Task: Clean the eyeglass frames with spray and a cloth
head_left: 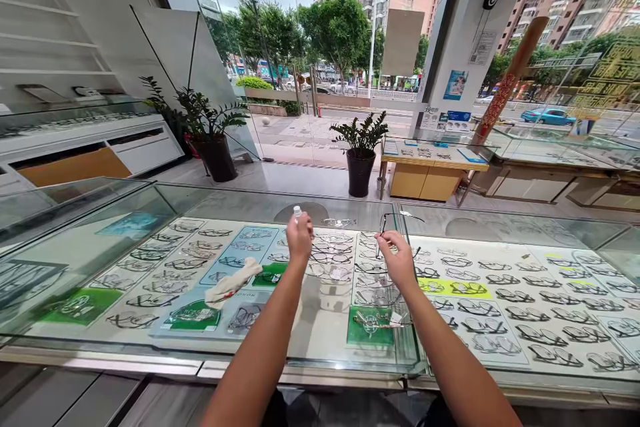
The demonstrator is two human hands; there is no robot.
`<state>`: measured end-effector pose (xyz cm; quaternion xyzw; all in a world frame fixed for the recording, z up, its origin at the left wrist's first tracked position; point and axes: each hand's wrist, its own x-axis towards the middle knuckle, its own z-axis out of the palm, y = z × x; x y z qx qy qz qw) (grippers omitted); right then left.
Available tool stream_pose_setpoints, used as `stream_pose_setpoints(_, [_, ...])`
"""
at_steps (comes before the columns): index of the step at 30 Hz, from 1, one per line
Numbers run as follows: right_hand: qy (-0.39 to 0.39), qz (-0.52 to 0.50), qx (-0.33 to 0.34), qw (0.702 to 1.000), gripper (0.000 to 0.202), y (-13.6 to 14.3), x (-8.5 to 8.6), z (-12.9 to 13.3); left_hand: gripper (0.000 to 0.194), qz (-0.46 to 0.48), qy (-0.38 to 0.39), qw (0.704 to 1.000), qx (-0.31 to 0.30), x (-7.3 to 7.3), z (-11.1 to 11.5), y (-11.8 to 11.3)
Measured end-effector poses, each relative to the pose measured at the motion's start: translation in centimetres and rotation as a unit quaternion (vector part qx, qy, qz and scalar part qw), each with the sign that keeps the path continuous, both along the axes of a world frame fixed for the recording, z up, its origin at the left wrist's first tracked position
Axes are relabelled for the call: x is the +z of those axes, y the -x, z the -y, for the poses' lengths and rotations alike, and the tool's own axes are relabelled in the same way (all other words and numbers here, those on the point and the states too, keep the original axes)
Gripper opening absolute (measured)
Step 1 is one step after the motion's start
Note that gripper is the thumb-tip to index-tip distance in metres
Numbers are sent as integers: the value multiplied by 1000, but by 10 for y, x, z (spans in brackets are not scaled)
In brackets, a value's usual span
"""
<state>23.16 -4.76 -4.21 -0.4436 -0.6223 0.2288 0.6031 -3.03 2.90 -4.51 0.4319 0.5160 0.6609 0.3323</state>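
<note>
My left hand [299, 240] is raised above the glass counter, its fingers wrapped round a small bottle with a white top [297, 211]; most of the bottle is hidden in the fist. To its right, my right hand [399, 259] pinches a pair of thin dark-framed eyeglasses [384, 224], held up over the counter with a small white tag showing near it. A crumpled pale cloth [233, 284] with reddish marks lies on the counter top, left of my left forearm. Another pair of glasses [380, 320] shows below my right hand, over a green card.
The glass display counter [200, 368] spans the front, with rows of eyeglasses under its glass. Beyond it stand two potted plants [361, 170] [216, 157], a wooden display table [425, 180] and glass doors. More showcases stand at left and right.
</note>
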Motion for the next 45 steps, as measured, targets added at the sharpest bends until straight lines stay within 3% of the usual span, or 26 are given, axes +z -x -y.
stream_pose_setpoints(1, [2, 0, 6, 1000, 22, 1, 0, 0, 55, 24, -8, 998, -52, 3, 5, -9])
stream_pose_setpoints(2, [5, 1, 12, 1000, 21, 1, 0, 1, 64, 63, -14, 988, -144, 6, 10, -18])
stream_pose_setpoints(5, [7, 3, 31, 1000, 21, 5, 1, 2, 79, 157, 0, 917, -366, 13, 26, -40])
stream_pose_setpoints(7, [6, 4, 48, 999, 22, 7, 3, 4, 81, 181, 13, 878, -442, 16, 34, -49])
stream_pose_setpoints(9, [12, 4, 75, 997, 22, 9, 4, 6, 82, 177, 24, 859, -480, 17, 39, -54])
stream_pose_setpoints(11, [26, 0, 106, 994, 22, 10, 6, 8, 82, 124, 28, 871, -475, 16, 41, -58])
stream_pose_setpoints(14, [62, -28, 161, 985, 25, 12, 8, 10, 80, -31, 8, 919, -393, 9, 42, -64])
stream_pose_setpoints(16, [95, -54, 200, 974, 28, 13, 8, 11, 78, -96, -6, 933, -346, 4, 41, -66])
stream_pose_setpoints(21, [158, -97, 260, 948, 34, 15, 9, 11, 74, -145, -14, 940, -310, -5, 39, -67])
stream_pose_setpoints(29, [168, -113, 293, 934, 30, 16, 10, 13, 66, -186, -21, 941, -281, -3, 41, -66])
stream_pose_setpoints(35, [171, -122, 304, 929, 25, 14, 8, 12, 66, -216, -13, 930, -297, 4, 44, -65])
stream_pose_setpoints(41, [162, -205, 241, 935, 23, 6, 3, 4, 67, -333, -24, 855, -397, 15, 49, -65])
stream_pose_setpoints(45, [166, -217, 227, 935, 21, 4, 2, 2, 65, -359, -29, 845, -395, 16, 50, -65])
